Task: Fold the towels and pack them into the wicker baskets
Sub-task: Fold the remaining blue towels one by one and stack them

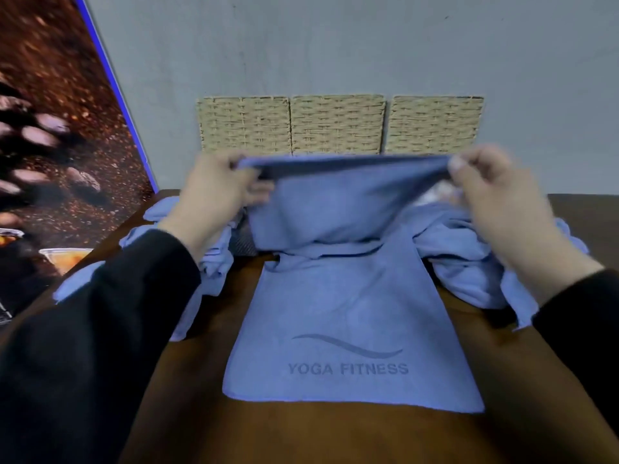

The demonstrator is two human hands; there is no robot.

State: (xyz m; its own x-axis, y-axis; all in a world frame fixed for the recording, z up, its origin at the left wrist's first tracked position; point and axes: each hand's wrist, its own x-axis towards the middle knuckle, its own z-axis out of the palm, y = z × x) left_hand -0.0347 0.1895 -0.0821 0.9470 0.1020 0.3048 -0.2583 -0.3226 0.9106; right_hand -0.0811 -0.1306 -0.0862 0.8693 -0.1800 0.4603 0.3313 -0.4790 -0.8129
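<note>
A blue towel point(351, 323) printed "YOGA FITNESS" lies lengthwise on the brown table, its near end flat by the front edge. Its far end is lifted off the table and stretched between both hands. My left hand point(217, 192) pinches the far left corner, and my right hand point(492, 192) pinches the far right corner. The raised part hangs in a loose fold above the middle of the towel. Three wicker baskets stand in a row against the wall behind: left point(244, 125), middle point(336, 123), right point(433, 123). Their insides are hidden.
Crumpled blue towels lie in heaps to the left point(214, 262) and right point(469, 262) of the flat towel. The brown table point(335, 437) shows bare wood at the front. A large printed panel point(50, 145) leans at the left. A grey wall stands behind.
</note>
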